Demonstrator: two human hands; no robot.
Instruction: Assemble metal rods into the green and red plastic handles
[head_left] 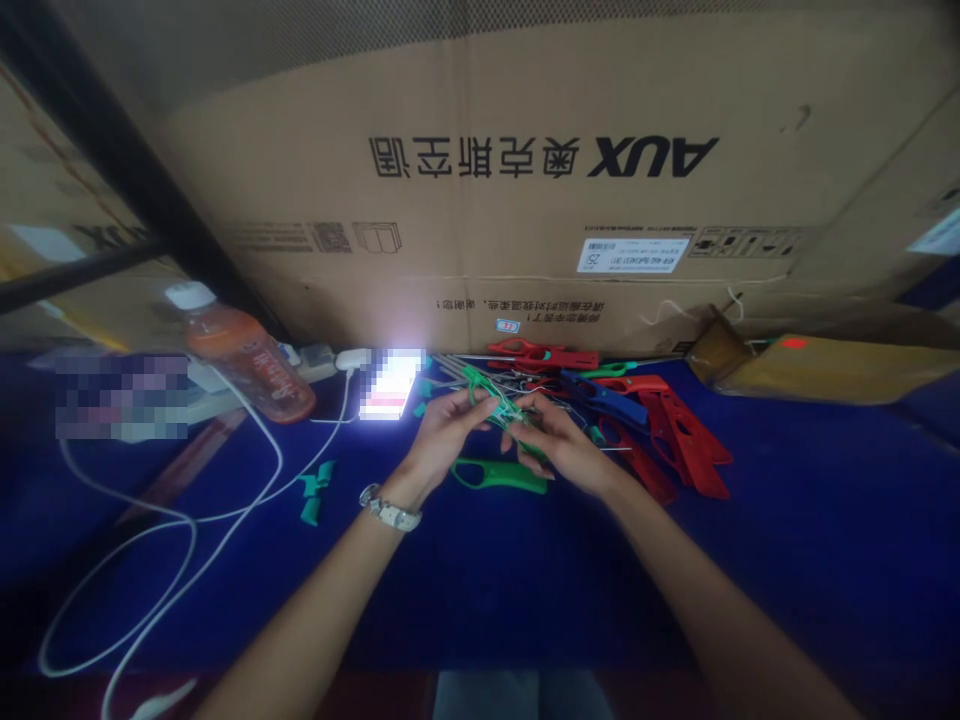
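Note:
Both hands meet over the middle of the blue table. My left hand (442, 440), with a silver watch (390, 512) on its wrist, pinches a green lighter casing (476, 382) from the left. My right hand (566, 452) has its fingers closed on the same casing from the right. Thin wires or small parts show at the fingertips, too blurred to make out. Just below the hands lies another green lighter casing (502, 476) with a ring-shaped end. Behind them spreads a pile with a blue casing (606, 398), red casings (682, 435) and metal rods (454, 368).
A drink bottle (244, 355) leans at the left. A bright phone (390, 385) stands beside it, with a white cable (276, 450) looping leftward. Small teal pieces (316, 490) lie on the blue table (510, 590). A large cardboard box (480, 220) walls the back; a brown packet (832, 370) lies right.

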